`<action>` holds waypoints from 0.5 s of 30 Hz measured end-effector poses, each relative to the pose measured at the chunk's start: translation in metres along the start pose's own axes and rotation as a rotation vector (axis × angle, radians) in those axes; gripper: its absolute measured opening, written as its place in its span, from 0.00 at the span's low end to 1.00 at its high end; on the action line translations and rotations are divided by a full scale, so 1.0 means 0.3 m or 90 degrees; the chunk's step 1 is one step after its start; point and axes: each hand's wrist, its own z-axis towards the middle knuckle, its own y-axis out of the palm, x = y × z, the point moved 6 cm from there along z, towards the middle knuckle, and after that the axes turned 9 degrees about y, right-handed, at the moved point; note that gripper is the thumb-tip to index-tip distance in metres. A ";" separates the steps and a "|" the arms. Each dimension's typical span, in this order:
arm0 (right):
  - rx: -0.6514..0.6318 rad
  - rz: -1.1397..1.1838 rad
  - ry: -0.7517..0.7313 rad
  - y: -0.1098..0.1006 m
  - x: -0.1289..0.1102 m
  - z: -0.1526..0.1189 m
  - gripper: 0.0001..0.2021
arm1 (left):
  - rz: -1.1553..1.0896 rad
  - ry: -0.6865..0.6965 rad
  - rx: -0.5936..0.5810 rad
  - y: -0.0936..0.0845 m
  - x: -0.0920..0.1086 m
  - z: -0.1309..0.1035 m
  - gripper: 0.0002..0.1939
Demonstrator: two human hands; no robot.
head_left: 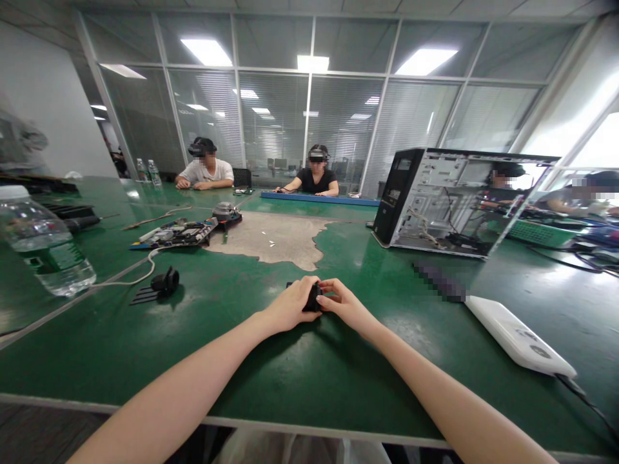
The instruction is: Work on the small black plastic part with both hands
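A small black object (pixel 314 299) is held between both hands over the green table (pixel 271 374), near the middle of the view. My left hand (pixel 292 303) wraps round it from the left, fingers over its top and thumb beneath. From the right, my right hand (pixel 342 304) touches its side with bent fingertips. Much of the object is covered by the fingers, so its shape cannot be made out. To the left, a black part with several prongs (pixel 162 283) lies on the table.
A water bottle (pixel 53 251) stands at left. Behind are a circuit board (pixel 176 233) and a bare patch (pixel 271 238). An open computer case (pixel 435 203) stands right, with a white power bank (pixel 520 335) nearer. Two people sit across the table; others are at right.
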 end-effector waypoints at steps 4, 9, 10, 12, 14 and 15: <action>-0.055 0.002 -0.059 0.012 -0.033 -0.017 0.15 | 0.005 0.000 -0.008 0.000 0.001 -0.001 0.29; -0.033 0.008 -0.048 0.012 -0.047 -0.025 0.14 | 0.002 -0.001 -0.005 0.001 -0.003 -0.003 0.28; -0.026 0.009 -0.038 0.013 -0.045 -0.023 0.14 | 0.000 -0.001 -0.004 0.001 -0.003 -0.003 0.29; -0.017 0.011 -0.023 0.014 -0.036 -0.018 0.15 | -0.002 -0.002 -0.004 0.001 -0.002 -0.002 0.29; -0.004 0.010 -0.006 0.010 -0.025 -0.012 0.17 | -0.001 -0.005 -0.003 0.001 -0.002 -0.001 0.29; 0.003 0.008 0.002 0.007 -0.019 -0.010 0.17 | 0.000 -0.006 -0.002 0.000 -0.001 -0.001 0.29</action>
